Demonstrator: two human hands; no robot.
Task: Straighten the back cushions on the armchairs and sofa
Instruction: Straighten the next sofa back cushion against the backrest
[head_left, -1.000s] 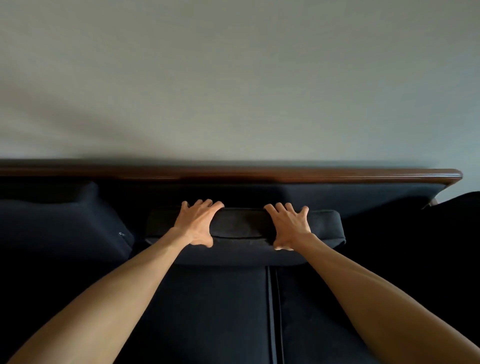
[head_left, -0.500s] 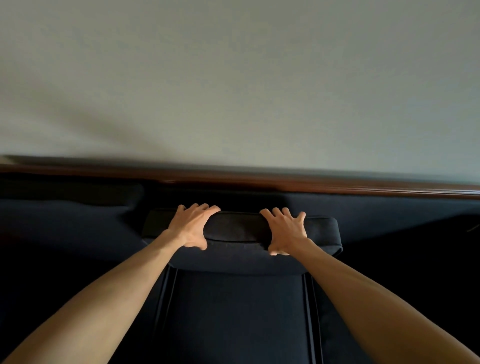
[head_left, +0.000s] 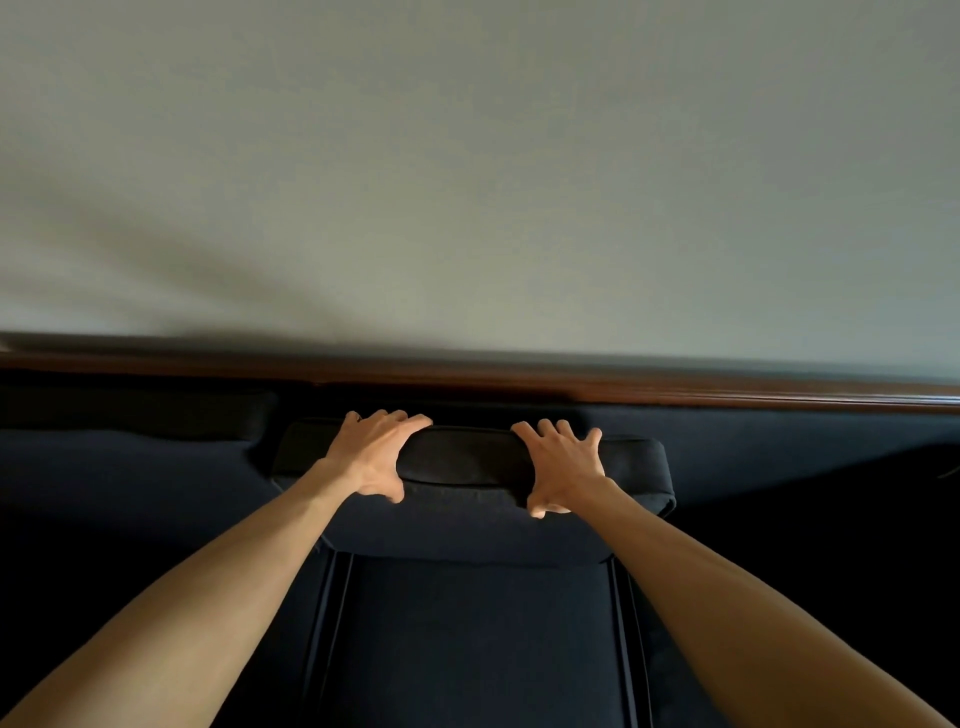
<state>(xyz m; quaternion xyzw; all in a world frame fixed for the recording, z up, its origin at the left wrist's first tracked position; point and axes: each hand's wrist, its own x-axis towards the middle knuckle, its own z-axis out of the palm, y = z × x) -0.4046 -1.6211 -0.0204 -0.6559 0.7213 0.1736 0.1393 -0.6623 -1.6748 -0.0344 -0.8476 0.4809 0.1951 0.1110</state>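
Both hands were on the top edge of the dark back cushion (head_left: 467, 467), head view only. Left hand (head_left: 371, 457) draped over the cushion's top left part, fingers hooked over the far side, thumb down on the near face: gripping it. Right hand (head_left: 563, 467) did the same on the right part, fingers spread and curled over the far edge, thumb tucked low at the front. Forearms ran in from the bottom corners.

Cushion sat directly under and between the hands, leaning back toward the upholstered sofa back with the wooden top rail (head_left: 623, 387) just beyond the fingertips. Its top line looked roughly level, slightly lower toward the right hand. Seat cushion (head_left: 467, 649) lay nearer the person than the hands, with seams to either side. Another back cushion (head_left: 130, 457) sat beyond the left hand's outer side, a gap showing between it and the held one. Outboard of the right hand only dark upholstery showed; couldn't tell if a cushion stood there. Plain wall (head_left: 467, 182) filled everything past the rail.

Progress, judged: mid-task. This cushion was near its slot but not released or seated. The neighbour looked upright. Armchairs were out of frame, so their state was unknown.
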